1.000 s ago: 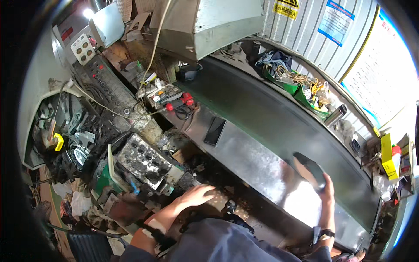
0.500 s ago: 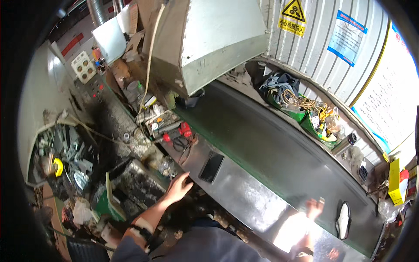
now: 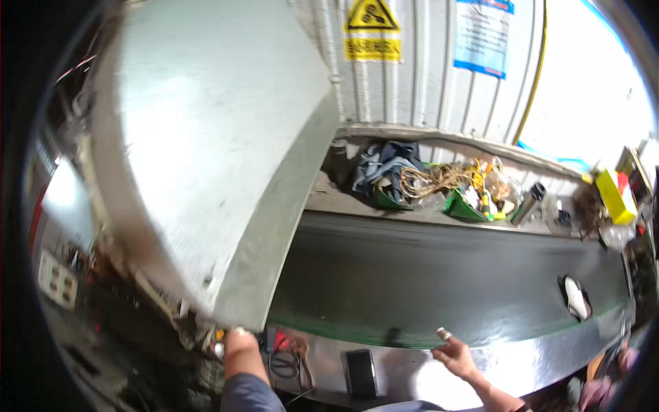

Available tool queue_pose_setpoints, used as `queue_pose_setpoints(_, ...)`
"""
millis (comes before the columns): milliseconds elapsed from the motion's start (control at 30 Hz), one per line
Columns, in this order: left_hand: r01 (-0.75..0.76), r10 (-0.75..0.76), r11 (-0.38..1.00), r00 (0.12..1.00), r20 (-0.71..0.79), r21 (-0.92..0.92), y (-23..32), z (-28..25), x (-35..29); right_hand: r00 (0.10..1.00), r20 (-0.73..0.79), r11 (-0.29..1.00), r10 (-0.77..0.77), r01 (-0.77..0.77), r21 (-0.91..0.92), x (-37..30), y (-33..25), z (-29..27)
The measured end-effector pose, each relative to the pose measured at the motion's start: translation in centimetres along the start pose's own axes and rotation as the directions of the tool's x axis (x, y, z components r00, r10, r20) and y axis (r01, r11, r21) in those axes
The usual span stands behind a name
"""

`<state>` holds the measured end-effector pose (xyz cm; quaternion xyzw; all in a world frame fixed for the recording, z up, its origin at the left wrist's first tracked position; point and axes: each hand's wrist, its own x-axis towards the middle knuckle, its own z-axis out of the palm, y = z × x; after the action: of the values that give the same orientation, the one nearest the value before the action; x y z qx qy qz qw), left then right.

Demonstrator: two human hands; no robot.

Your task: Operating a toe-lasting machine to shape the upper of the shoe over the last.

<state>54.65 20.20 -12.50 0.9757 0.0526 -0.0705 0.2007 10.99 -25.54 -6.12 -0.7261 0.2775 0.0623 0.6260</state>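
My left forearm [image 3: 247, 360] rises from the lower edge to the bottom corner of a large pale metal hood [image 3: 226, 158]; the hand itself does not show. Over the near edge of a dark conveyor belt [image 3: 425, 275], my right hand [image 3: 454, 356] has its fingers apart and nothing in them. One of its fingers has a whitish wrap [image 3: 444, 334] at the tip. Left of this hand, a black phone-like slab [image 3: 360, 373] lies on the metal ledge [image 3: 405, 364]. Toward the belt's right end sits a white and black shoe-shaped piece [image 3: 575, 299].
Behind the belt, a shelf holds dark cloth [image 3: 391, 168], coiled rope [image 3: 432, 180], green bins [image 3: 467, 206] and a dark cylinder [image 3: 528, 202]. A yellow box [image 3: 616, 197] stands at the far right. Red and black items [image 3: 285, 353] lie beside my left forearm.
The view has swung left, and the hood fills more of it. My left hand, earlier open beside the ledge, has gone out of sight. My right hand shows more clearly at the belt's edge.
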Motion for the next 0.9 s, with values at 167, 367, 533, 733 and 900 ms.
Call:
queue_pose_setpoints(167, -0.109, 0.488, 0.813, 0.664, 0.567, -0.573, 5.8, -0.8, 4.2, 0.977, 0.066, 0.830, 0.204, -0.208, 0.517, 6.2, -2.2, 4.4)
queue_pose_setpoints(367, -0.137, 0.155, 0.972, 0.984, 0.089, -0.189, 7.8, -0.1, 10.7, 0.885, -0.168, 0.629, 0.435, -0.165, 0.759, 9.8, -2.8, 5.9)
queue_pose_setpoints(533, -0.111, 0.124, 0.977, 0.990, 0.065, -0.180, 5.2, 0.9, 14.3, 0.892, 0.071, 0.457, 0.447, -0.296, 0.839, 7.1, -1.6, 1.7)
queue_pose_setpoints(733, -0.074, 0.079, 0.980, 0.997, 0.018, -0.183, 3.7, 0.7, 15.2, 0.900, 0.125, 0.442, 0.417, -0.321, 0.837, 1.1, -1.0, -2.8)
queue_pose_setpoints(900, -0.038, 0.037, 0.984, 0.999, -0.011, -0.173, 2.4, 0.8, 15.7, 0.914, 0.032, 0.465, 0.405, -0.236, 0.853, -4.5, 0.3, -5.5)
